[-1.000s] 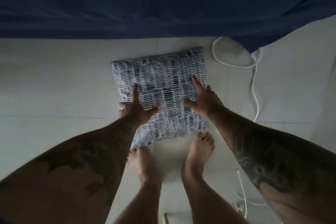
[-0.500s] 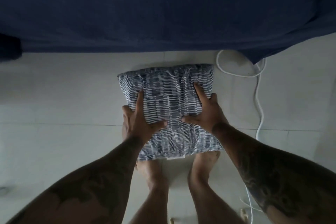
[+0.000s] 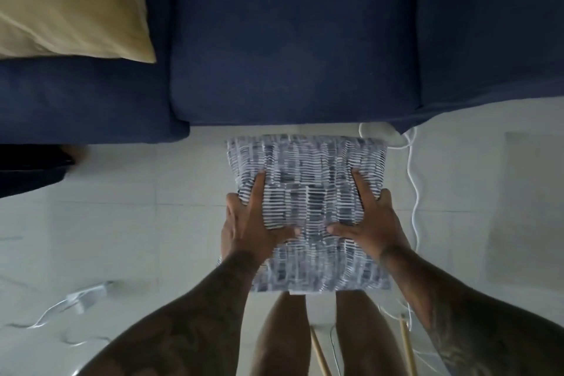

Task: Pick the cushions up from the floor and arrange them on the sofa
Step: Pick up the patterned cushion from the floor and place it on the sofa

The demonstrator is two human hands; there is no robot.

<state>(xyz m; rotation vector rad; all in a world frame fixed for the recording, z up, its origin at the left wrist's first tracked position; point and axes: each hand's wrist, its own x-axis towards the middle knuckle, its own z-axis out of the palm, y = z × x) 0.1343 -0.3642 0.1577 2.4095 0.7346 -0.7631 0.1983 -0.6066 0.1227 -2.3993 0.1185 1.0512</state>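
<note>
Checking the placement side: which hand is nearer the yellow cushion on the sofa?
Left. The left hand grips the blue-and-white patterned cushion's left edge, below and right of the yellow cushion; the right hand grips its right edge, farther away.

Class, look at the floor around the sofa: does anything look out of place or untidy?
Yes. Loose white cables trail across the floor tiles beside the patterned cushion, and more lie tangled at lower left, a likely trip hazard.
</note>
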